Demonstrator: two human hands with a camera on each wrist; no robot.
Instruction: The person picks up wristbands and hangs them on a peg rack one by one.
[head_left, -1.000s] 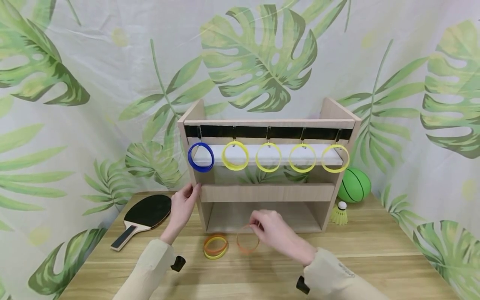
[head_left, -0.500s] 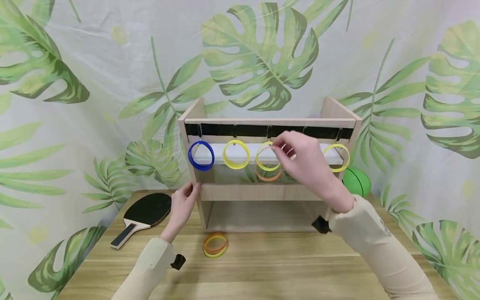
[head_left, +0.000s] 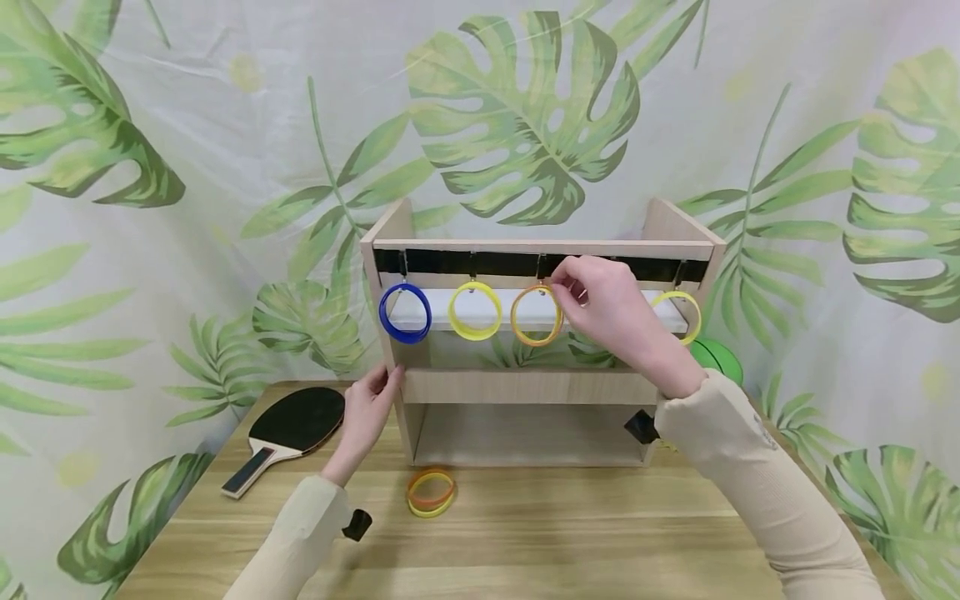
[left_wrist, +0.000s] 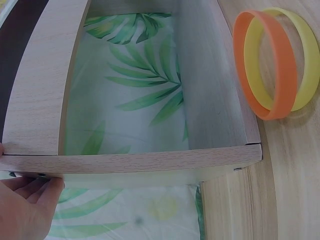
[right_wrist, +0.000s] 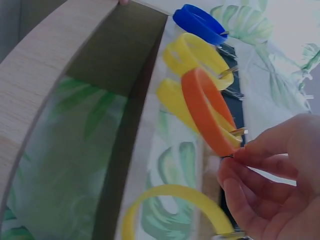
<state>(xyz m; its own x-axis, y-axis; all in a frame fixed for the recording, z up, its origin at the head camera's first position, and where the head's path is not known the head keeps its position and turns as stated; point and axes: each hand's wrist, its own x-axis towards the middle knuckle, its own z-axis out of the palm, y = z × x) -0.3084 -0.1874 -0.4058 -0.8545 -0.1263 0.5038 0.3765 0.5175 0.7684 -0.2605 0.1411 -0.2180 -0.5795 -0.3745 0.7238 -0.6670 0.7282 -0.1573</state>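
Observation:
My right hand [head_left: 618,317] pinches an orange wristband [right_wrist: 202,107] between thumb and fingertips. That wristband is at the middle metal hook [right_wrist: 240,132], in front of a yellow wristband [right_wrist: 172,100]; the hook's tip shows inside the orange loop. My left hand [head_left: 367,408] holds the left side panel of a wooden shelf unit [head_left: 536,387], fingers on its outer face and a thumb tip at the other side. Blue wristbands [head_left: 384,312] hang on the leftmost hook and yellow ones [head_left: 452,312] on the second. Another yellow wristband [head_left: 697,321] hangs far right; my right hand hides the fourth hook.
An orange wristband [left_wrist: 285,75] and a yellow one [left_wrist: 310,55] lie together on the wooden table [head_left: 525,542], before the shelf's left front. A table tennis bat [head_left: 296,425] lies left of the shelf. A green ball [head_left: 723,360] is partly hidden behind the right arm.
My right hand has lifted the orange wristband from the tabletop up to the middle hook, then raised it level with the yellow one there. The left hand keeps its place on the shelf.

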